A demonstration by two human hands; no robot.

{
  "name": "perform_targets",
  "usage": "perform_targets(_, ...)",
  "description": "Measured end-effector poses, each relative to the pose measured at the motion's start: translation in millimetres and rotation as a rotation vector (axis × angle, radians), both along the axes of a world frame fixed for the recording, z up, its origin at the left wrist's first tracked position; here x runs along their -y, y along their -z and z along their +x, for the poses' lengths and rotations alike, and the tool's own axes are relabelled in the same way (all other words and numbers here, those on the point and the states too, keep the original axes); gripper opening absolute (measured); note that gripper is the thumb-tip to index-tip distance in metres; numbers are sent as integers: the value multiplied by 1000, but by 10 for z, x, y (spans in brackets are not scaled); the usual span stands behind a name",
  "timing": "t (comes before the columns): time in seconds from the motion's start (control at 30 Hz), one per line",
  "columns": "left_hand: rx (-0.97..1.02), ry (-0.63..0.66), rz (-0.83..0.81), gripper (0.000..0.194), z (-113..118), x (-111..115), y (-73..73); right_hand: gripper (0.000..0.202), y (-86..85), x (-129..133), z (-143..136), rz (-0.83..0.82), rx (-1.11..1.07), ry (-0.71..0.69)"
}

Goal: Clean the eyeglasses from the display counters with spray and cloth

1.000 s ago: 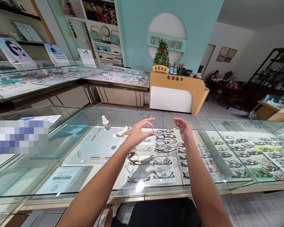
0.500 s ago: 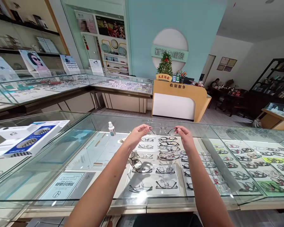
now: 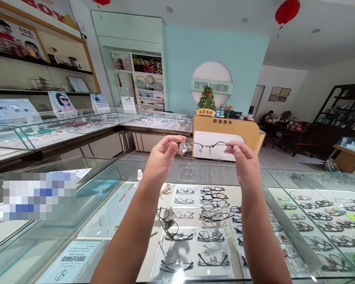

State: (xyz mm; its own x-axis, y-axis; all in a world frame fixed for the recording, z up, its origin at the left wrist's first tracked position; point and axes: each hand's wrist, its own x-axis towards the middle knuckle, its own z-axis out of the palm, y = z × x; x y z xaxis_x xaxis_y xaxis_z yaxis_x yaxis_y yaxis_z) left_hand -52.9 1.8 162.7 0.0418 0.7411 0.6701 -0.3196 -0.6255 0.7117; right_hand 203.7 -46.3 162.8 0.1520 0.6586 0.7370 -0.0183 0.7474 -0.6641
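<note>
A pair of half-rim eyeglasses [image 3: 206, 147] with thin dark upper rims and clear lenses is held up over the glass counter, level and apart from it. My left hand [image 3: 165, 156] pinches one side between thumb and fingers. On the other side, my right hand [image 3: 245, 159] is closed round the hinge area of the same eyeglasses. Below them, in the glass display case, rows of spectacle frames [image 3: 213, 236] lie on white boards. A pair of dark-framed glasses [image 3: 171, 227] sits tilted near my left forearm.
A white bottle [image 3: 139, 175] stands behind my left forearm, with a crumpled cloth [image 3: 166, 190] beside it. More frames [image 3: 322, 217] fill the case on the right. Across the aisle stands a wooden cashier desk [image 3: 229, 120] with a plant [image 3: 206, 98]. A person [image 3: 268, 115] sits far back right.
Both hands have raised the eyeglasses from low over the case to the height of the cashier desk, nearer to the camera. My view has tilted upward.
</note>
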Motion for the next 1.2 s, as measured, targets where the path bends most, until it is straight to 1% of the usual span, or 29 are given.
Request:
perform_targets(0.07, 34, -14, 24, 50, 26, 71, -46, 24, -29, 29, -42, 36, 10, 7)
perform_targets(0.13, 59, -23, 43, 48, 53, 93, -41, 26, -12, 20, -59, 42, 37, 26)
perform_targets(0.23, 94, -39, 38, 45, 102, 29, -11, 32, 25, -59, -52, 25, 63, 64)
perform_targets(0.43, 151, -27, -46, 38, 175, -129, 6, 41, 63, -235, -50, 41, 141, 99)
perform_targets(0.57, 153, -34, -28, 42, 192, -151, 1, 41, 89, -275, -57, 33, 138, 73)
perform_targets(0.67, 153, -8, -16, 46, 198, -155, -3, 45, 90, -259, -76, 11, 110, 64)
perform_targets(0.77, 166, 40, -8, 48, 194, -154, -14, 48, 71, -208, -115, 7, 109, 99)
perform_targets(0.93, 209, 108, -18, 43, 185, -144, -42, 41, 38, -97, -182, 6, 86, 110)
perform_targets(1.03, 234, 141, -41, 44, 195, -135, -51, 39, 39, -51, -197, 28, 88, 123)
perform_targets(1.2, 247, 181, -55, 45, 209, -105, -56, 50, 55, -50, -185, 76, 133, 168)
